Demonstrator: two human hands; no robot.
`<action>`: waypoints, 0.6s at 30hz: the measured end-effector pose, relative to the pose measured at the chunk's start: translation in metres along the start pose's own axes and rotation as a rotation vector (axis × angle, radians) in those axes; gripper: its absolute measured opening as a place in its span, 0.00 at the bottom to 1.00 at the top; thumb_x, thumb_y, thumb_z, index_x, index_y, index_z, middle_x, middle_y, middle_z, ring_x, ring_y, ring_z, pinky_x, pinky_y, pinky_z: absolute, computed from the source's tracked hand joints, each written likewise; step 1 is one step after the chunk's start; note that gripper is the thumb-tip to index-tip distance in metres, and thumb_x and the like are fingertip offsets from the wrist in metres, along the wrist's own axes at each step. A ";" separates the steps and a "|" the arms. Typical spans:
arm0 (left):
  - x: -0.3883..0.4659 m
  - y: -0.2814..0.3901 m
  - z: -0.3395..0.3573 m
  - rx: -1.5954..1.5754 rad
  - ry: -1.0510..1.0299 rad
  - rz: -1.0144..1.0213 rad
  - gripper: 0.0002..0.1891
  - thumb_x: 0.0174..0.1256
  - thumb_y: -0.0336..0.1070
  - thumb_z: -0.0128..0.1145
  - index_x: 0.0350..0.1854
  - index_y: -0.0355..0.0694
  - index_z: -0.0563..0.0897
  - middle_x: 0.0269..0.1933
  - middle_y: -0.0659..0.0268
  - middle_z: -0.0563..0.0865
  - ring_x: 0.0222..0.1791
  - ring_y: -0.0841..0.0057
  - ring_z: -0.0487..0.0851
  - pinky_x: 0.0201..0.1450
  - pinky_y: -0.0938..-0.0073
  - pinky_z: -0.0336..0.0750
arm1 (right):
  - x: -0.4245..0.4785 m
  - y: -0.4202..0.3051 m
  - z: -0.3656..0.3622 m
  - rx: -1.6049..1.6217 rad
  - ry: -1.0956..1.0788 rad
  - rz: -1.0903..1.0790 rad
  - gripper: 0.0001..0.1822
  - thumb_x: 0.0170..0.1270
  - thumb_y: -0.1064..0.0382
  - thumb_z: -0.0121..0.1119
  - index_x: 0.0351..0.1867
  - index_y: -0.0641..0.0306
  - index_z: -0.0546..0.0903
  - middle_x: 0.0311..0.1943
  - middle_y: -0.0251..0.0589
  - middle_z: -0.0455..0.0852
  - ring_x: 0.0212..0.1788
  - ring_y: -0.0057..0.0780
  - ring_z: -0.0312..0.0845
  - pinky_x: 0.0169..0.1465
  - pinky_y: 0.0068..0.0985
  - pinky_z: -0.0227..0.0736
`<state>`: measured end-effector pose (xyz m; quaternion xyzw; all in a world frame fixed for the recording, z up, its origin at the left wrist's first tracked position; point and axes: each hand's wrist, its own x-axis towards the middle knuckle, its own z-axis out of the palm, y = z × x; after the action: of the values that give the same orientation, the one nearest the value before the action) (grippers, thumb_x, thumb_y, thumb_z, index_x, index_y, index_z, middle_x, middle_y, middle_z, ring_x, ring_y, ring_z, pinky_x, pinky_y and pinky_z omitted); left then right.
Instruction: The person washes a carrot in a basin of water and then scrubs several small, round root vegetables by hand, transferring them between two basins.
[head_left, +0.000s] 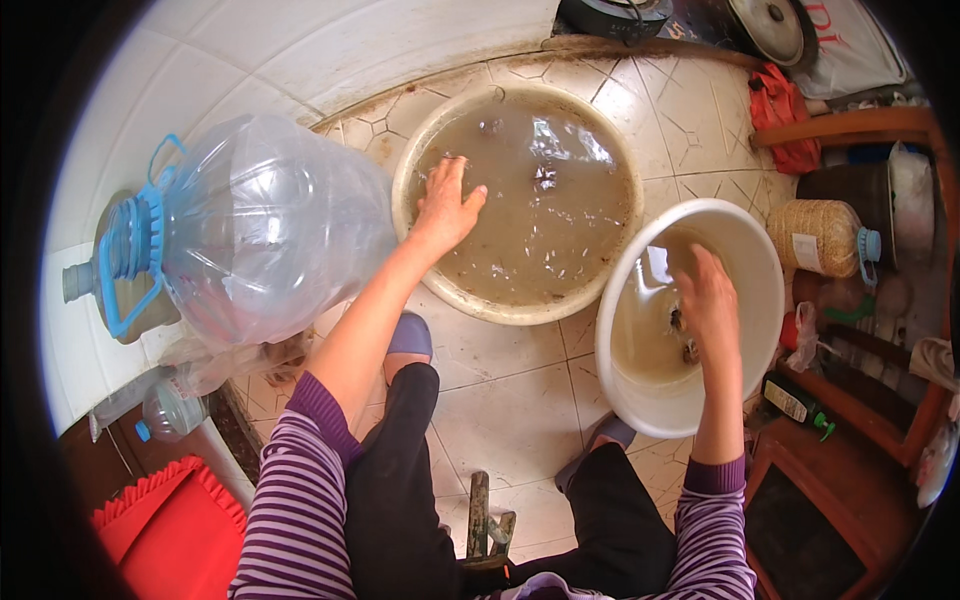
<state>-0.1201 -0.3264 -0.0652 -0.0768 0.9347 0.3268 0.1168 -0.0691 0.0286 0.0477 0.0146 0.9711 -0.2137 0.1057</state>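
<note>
My left hand (450, 206) is over the left part of a wide round basin (517, 315) of murky brown water, its fingers apart and the fingertips near the surface. Nothing shows in it. My right hand (705, 289) is inside a white plastic basin (759, 300) that stands tilted at the right and holds shallow brownish water. A small dark object (677, 321) lies beside that hand, and another dark and pale one (690, 351) is just below it. The right fingers are blurred, so their hold cannot be made out.
A large clear plastic bottle (270, 225) with a blue handle lies at the left by the tiled wall. To the right are a grain-filled bottle (814, 236), a red plastic bag (784, 116) and a wooden rack (855, 127). A wooden stool (478, 517) is between my legs.
</note>
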 end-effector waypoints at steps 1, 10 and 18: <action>0.003 -0.004 -0.001 -0.065 -0.026 -0.049 0.36 0.69 0.49 0.55 0.73 0.34 0.59 0.74 0.48 0.59 0.76 0.56 0.56 0.74 0.51 0.56 | 0.014 -0.023 0.004 0.199 -0.006 -0.039 0.24 0.65 0.61 0.59 0.62 0.66 0.73 0.53 0.51 0.81 0.52 0.46 0.81 0.53 0.41 0.75; 0.025 0.013 0.000 -0.648 -0.378 -0.621 0.53 0.66 0.69 0.51 0.77 0.33 0.43 0.78 0.49 0.50 0.78 0.59 0.49 0.76 0.56 0.48 | 0.118 -0.072 0.156 0.466 -0.008 0.249 0.37 0.72 0.40 0.45 0.71 0.68 0.63 0.70 0.71 0.57 0.72 0.60 0.55 0.74 0.45 0.49; 0.018 0.012 0.003 -0.848 -0.338 -0.447 0.45 0.70 0.62 0.51 0.77 0.38 0.48 0.77 0.51 0.54 0.77 0.61 0.51 0.75 0.58 0.52 | 0.121 -0.096 0.172 0.481 -0.017 0.067 0.23 0.65 0.50 0.59 0.54 0.66 0.79 0.48 0.57 0.83 0.52 0.58 0.75 0.57 0.42 0.69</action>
<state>-0.1394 -0.3164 -0.0647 -0.2616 0.6485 0.6524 0.2922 -0.1600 -0.1326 -0.0904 0.0699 0.8902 -0.4354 0.1146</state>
